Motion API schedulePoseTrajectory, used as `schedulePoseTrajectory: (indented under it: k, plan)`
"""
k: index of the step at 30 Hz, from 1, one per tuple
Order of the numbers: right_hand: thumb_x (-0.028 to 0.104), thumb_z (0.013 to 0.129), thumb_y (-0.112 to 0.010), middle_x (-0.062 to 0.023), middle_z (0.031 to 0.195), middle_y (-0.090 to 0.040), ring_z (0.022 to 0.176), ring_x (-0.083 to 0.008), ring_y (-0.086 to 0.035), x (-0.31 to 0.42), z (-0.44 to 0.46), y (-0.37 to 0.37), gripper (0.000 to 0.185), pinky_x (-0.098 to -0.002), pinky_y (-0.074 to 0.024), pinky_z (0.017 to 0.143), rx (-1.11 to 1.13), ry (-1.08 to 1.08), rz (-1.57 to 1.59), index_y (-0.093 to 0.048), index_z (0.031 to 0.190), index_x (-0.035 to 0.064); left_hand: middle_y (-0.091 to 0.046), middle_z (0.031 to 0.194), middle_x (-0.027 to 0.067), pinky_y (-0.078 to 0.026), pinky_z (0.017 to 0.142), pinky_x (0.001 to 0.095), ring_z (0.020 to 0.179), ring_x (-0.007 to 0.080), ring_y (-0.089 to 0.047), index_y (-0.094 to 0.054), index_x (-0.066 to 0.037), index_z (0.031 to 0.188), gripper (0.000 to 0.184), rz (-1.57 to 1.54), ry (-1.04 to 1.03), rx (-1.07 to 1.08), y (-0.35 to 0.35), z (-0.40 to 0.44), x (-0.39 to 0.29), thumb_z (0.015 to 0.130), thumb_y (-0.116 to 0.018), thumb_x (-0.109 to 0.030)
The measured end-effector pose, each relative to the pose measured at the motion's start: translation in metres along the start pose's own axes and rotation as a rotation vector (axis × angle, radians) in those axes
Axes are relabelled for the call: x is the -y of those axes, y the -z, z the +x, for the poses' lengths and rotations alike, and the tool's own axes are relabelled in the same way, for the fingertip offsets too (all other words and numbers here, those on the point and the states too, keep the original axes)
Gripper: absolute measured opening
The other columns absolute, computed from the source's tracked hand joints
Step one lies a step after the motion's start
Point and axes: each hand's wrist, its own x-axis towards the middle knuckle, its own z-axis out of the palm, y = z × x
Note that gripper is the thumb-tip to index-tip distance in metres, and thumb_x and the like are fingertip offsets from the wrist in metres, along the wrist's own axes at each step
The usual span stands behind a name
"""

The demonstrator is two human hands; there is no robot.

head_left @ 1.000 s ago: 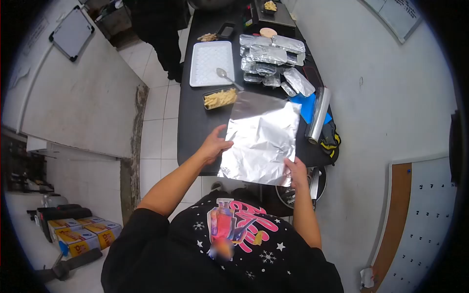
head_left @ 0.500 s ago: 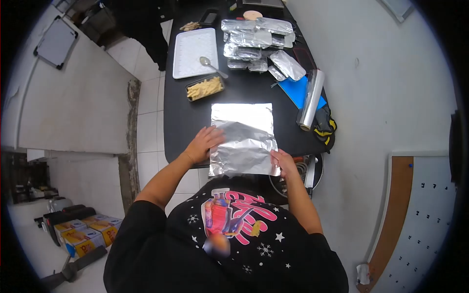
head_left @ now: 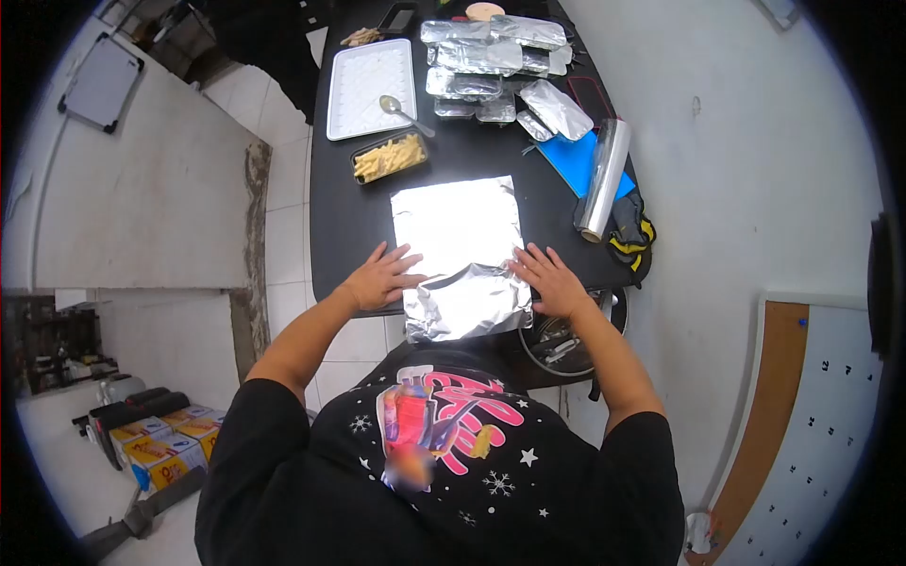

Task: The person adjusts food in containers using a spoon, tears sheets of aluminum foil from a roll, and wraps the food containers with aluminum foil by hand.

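Observation:
A sheet of foil (head_left: 458,226) lies on the black table, its near part creased and hanging over the front edge. My left hand (head_left: 379,278) rests with spread fingers on the sheet's left edge. On the right edge lies my right hand (head_left: 552,283), fingers also apart. Beyond the sheet, slightly left, a black tray of yellow cut food (head_left: 390,158) stands uncovered. A metal spoon (head_left: 406,115) lies partly across the white tray (head_left: 371,90) behind it.
Several foil-covered packs (head_left: 477,58) are piled at the back. A foil roll (head_left: 605,181) lies over a blue sheet (head_left: 568,160) on the right, beside a black and yellow item (head_left: 630,236). A person in dark clothes (head_left: 269,47) stands beyond the table's left side.
The foil sheet has come down from my hands onto the table. My right hand has let go of its near corner and moved up, and both hands now lie spread on its edges.

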Motion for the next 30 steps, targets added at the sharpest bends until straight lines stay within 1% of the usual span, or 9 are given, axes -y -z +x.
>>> schedulePoseTrajectory:
  k: [4,11,17,18,19,20,22,24,30]
  plan:
    - [0.031,0.060,-0.082,-0.0036,0.155,-0.023,0.143,-0.0275,-0.020,-0.001,0.006,-0.002,0.106,-0.0481,-0.0177,0.115,0.014,0.059,0.037,-0.024,0.149,0.0225,-0.034,0.149,0.0063,-0.015,0.113,0.0584,0.142,0.0305,-0.021,-0.054,-0.029,0.129,0.049,-0.035,-0.007,0.048,0.004,-0.001,0.008,0.083,-0.061,-0.016]
    - [0.012,0.081,-0.060,-0.0014,0.147,-0.039,0.138,-0.0246,-0.031,-0.010,0.015,-0.036,0.060,-0.0478,-0.0220,0.113,-0.164,0.209,0.110,-0.044,0.138,0.0212,-0.041,0.146,0.0027,-0.015,0.113,0.0606,0.141,0.0313,-0.025,-0.061,-0.024,0.122,0.051,-0.130,-0.014,-0.007,0.001,-0.003,0.010,0.078,-0.057,0.001]
    - [0.003,0.081,-0.053,-0.0066,0.126,-0.060,0.127,-0.0239,-0.047,-0.009,0.015,-0.034,0.040,-0.0483,-0.0268,0.110,-0.289,0.056,0.521,-0.062,0.118,0.0152,-0.058,0.129,0.0002,-0.015,0.114,0.0567,0.139,0.0270,-0.031,-0.065,-0.022,0.115,0.033,-0.370,0.145,-0.107,-0.009,-0.005,0.011,0.086,-0.056,-0.009]
    - [0.003,0.081,-0.054,-0.0078,0.122,-0.062,0.123,-0.0241,-0.051,-0.008,0.018,-0.037,0.037,-0.0485,-0.0278,0.109,-0.336,-0.007,0.626,-0.063,0.115,0.0143,-0.066,0.114,0.0013,-0.017,0.114,0.0541,0.124,0.0254,-0.049,-0.068,-0.016,0.106,0.021,-0.441,0.199,-0.253,-0.008,-0.003,0.003,0.088,-0.058,-0.015]
    - [0.004,0.082,-0.054,-0.0091,0.117,-0.064,0.120,-0.0243,-0.054,-0.008,0.022,-0.039,0.034,-0.0486,-0.0288,0.109,-0.383,-0.072,0.732,-0.065,0.112,0.0135,-0.067,0.110,0.0020,-0.019,0.114,0.0528,0.117,0.0242,-0.053,-0.069,-0.014,0.103,0.019,-0.506,0.283,-0.268,-0.009,-0.002,0.004,0.088,-0.059,-0.017]
    - [0.013,0.085,-0.059,-0.0123,0.098,-0.069,0.096,-0.0265,-0.065,-0.007,0.028,-0.042,0.019,-0.0409,-0.0435,0.095,-0.548,-0.188,0.749,-0.068,0.101,0.0091,-0.067,0.106,0.0027,-0.020,0.114,0.0515,0.110,0.0230,-0.057,-0.070,-0.012,0.100,0.017,-0.571,0.367,-0.283,-0.013,-0.001,0.007,0.088,-0.060,-0.019]
    - [0.019,0.087,-0.062,-0.0134,0.086,-0.068,0.080,-0.0267,-0.065,-0.001,0.040,-0.032,0.018,-0.0360,-0.0473,0.079,-0.555,-0.428,0.905,-0.068,0.096,0.0059,-0.067,0.083,0.0053,-0.023,0.113,0.0478,0.082,0.0213,-0.064,-0.071,-0.006,0.088,0.018,-0.679,0.409,-0.537,-0.025,0.008,0.004,0.087,-0.063,-0.023]
    - [0.029,0.087,-0.066,-0.0141,0.067,-0.063,0.059,-0.0255,-0.060,0.005,0.049,-0.020,0.028,-0.0330,-0.0446,0.056,-0.598,-0.575,0.955,-0.066,0.086,0.0013,-0.066,0.079,0.0063,-0.033,0.107,0.0442,0.080,0.0230,-0.065,-0.070,-0.006,0.086,0.019,-0.697,0.541,-0.524,-0.021,0.014,0.001,0.086,-0.065,-0.025]
    - [0.035,0.086,-0.064,-0.0158,0.064,-0.060,0.059,-0.0341,-0.059,0.008,0.069,-0.025,0.035,-0.0404,-0.0441,0.056,-0.619,-0.768,0.795,-0.061,0.075,0.0018,-0.068,0.080,0.0098,-0.050,0.076,0.0390,0.077,0.0269,-0.065,-0.069,-0.006,0.083,0.030,-0.613,0.940,-0.333,-0.005,0.027,-0.003,0.077,-0.073,-0.035]
